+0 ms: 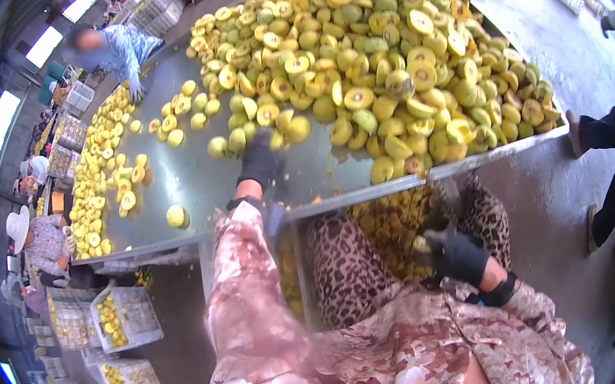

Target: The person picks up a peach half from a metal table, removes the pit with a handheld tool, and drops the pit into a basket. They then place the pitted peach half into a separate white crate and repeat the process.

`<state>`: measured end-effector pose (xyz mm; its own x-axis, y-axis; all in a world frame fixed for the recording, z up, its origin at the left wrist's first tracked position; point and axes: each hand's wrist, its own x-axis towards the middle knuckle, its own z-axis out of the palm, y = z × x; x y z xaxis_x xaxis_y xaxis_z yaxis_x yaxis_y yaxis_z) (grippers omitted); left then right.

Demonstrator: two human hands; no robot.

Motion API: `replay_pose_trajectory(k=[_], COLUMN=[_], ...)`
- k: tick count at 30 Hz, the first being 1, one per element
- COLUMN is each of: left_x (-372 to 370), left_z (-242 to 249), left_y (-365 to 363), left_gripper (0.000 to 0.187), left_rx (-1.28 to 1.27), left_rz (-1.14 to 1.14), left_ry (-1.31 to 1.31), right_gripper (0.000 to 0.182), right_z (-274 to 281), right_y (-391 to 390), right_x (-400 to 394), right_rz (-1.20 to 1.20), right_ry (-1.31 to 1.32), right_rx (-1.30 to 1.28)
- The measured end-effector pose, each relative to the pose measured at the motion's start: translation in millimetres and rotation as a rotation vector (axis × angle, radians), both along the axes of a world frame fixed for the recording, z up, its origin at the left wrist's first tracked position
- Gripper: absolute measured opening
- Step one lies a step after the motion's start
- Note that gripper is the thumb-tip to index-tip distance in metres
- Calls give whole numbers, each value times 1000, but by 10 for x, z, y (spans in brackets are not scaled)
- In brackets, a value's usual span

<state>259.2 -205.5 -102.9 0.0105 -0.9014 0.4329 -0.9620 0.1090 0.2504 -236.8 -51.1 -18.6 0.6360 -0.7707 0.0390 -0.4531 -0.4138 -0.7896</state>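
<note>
1. Steel tabletop [190, 176] fills the view of a busy work hall, piled high with yellow-green fruit [383, 60], many cut in half.
2. Left hand [259, 161], in a dark glove, reaches onto the tabletop at the near edge of the pile; whether its grip holds anything cannot be told.
3. Right hand [453, 255], also gloved, sits low over the lap, its grip closed on a small fruit piece [421, 243].
4. Crates [125, 316] of fruit stand on the floor at left.

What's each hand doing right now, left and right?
Left hand: gloved, reaching onto the metal table beside the fruit pile; grip cannot be told.
Right hand: gloved, below the table edge; whether it holds anything cannot be told.
</note>
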Motion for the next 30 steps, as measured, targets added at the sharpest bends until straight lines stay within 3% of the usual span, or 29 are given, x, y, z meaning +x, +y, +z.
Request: replay_pose_trajectory(k=[2,4,6,7,10,13,16,17,20,24,26,28,29,30], left_x=[-13,-410,-159,-71,-614,-1424,-2050,-2267,-2359,-2720,-2684,-2734,-2762,-2817], left_z=[-109,449,472,463,1015,1241,1448,1441,1303,1404,1298,1290,1286,1429], left_y=[-242,24,84,113,650,1236,1602,1632,1648,1597,1685,1540,1460,1499], left_gripper=[59,54,52,51,47,50,45,48,50,53,51,48,47,45], left_rx=[150,301,390,432,418,274,337,223,296,56,-77,-24,-28,20], left_rz=[42,170,59,7,-98,-193,-185,-208,-214,-190,-74,-151,-147,-209], left_ry=[-115,-129,225,403,1319,1711,2009,1802,1961,2059,1108,1696,1985,2032], right_gripper=[19,17,15,14,15,16,19,20,22,28,32,38,37,37], right_z=[-80,-88,18,68,360,420,453,468,445,281,188,141,223,413], right_y=[84,113,63,36,-150,-270,-259,-248,-227,-145,-169,-186,-174,-152], right_x=[-111,-146,-34,51,345,630,860,889,899,965,991,1018,949,860], right_rz=[-7,-4,-55,-99,-66,-60,-102,-112,-147,-203,-229,-189,-187,-179], right_ry=[175,47,-177,-277,-427,-306,-395,-390,-375,-458,-439,-525,-441,-338], right_rx=[102,111,199,362,308,163,136,152,150,204,352,22,90,167])
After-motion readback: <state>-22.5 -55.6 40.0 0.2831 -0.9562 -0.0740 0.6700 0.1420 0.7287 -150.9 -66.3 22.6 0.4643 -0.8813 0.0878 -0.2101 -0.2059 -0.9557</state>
